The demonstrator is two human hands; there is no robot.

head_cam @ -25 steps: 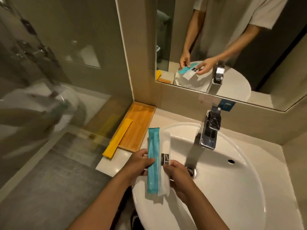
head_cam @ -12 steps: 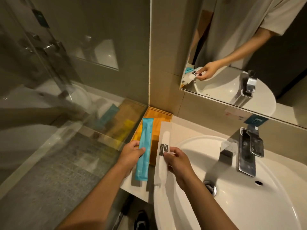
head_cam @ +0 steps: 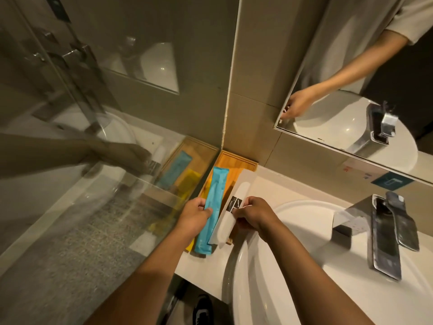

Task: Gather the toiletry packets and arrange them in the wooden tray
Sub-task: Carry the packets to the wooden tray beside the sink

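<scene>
Turquoise plastic wraps the long, flat toiletry packet (head_cam: 212,208) that the left hand (head_cam: 195,218) pinches near its middle, thumb on top, holding it lengthwise over the rectangular wooden tray (head_cam: 236,161). Its lower end reaches past the tray's near edge; whether it touches the wood cannot be told. Beside it on the right, the right hand (head_cam: 254,214) grips a long white paper packet (head_cam: 234,207) with a rounded translucent window; its black label carries small white print, perhaps "COMB", too small to read surely. This packet also lies along the tray, slightly tilted. A yellow packet (head_cam: 190,247) peeks out under the left hand at the tray's left side. The tray sits in the corner of the pale stone tabletop (head_cam: 281,184), against the glass shower screen (head_cam: 93,184), next to the white round basin (head_cam: 293,266) and chrome tap (head_cam: 384,235).
</scene>
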